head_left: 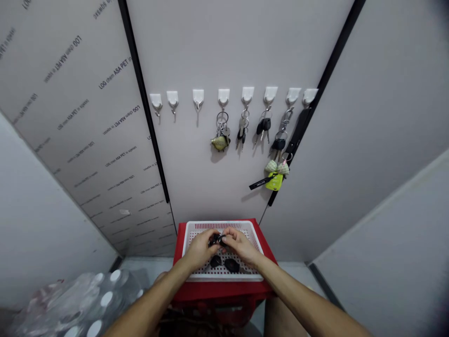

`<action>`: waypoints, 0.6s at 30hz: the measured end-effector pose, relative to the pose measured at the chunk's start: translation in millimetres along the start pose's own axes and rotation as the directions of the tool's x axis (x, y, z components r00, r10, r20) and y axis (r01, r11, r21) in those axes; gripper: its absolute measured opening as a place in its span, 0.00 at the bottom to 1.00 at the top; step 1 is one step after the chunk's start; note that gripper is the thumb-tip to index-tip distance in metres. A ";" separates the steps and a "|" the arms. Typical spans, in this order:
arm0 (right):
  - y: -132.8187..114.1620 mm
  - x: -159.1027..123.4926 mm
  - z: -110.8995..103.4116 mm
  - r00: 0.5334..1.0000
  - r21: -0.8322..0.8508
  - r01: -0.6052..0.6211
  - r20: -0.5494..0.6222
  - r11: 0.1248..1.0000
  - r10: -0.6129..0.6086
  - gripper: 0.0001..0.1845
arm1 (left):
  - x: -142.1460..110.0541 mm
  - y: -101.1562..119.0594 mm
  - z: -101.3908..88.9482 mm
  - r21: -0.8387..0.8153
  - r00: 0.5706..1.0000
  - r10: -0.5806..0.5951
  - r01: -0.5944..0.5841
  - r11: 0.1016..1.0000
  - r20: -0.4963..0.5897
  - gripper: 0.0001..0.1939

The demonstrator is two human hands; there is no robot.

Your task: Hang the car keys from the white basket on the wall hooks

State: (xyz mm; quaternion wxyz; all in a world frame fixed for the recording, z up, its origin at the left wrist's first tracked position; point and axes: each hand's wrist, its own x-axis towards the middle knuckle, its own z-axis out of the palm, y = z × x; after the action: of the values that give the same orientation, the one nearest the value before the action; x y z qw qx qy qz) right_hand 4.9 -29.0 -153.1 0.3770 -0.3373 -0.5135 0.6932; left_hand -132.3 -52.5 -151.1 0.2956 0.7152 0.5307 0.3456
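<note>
The left hand (202,246) and right hand (241,244) together pinch a small black bunch (213,240) over a white basket (224,278), above two dark pieces (231,265) lying inside, on a red stand (224,291) below wall-hung keys (264,125).

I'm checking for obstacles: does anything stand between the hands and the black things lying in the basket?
Nothing visible; left hand and right hand hold dark items, and the black things lie uncovered.

Single head-worn view, forward and down over white basket (224,277)
</note>
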 end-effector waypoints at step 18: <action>-2.6 -1.0 7.6 0.911 -0.772 0.312 0.077 0.554 -0.405 0.03 | 8.1 2.8 -5.2 -0.733 0.939 -0.293 0.327 0.596 0.180 0.08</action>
State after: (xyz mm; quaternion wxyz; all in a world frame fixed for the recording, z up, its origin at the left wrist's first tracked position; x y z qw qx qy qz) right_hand -0.7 -32.9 -148.7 0.3576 -0.3905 -0.7950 0.2959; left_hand -133.3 -45.2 -144.4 0.6312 0.4314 0.4487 0.4628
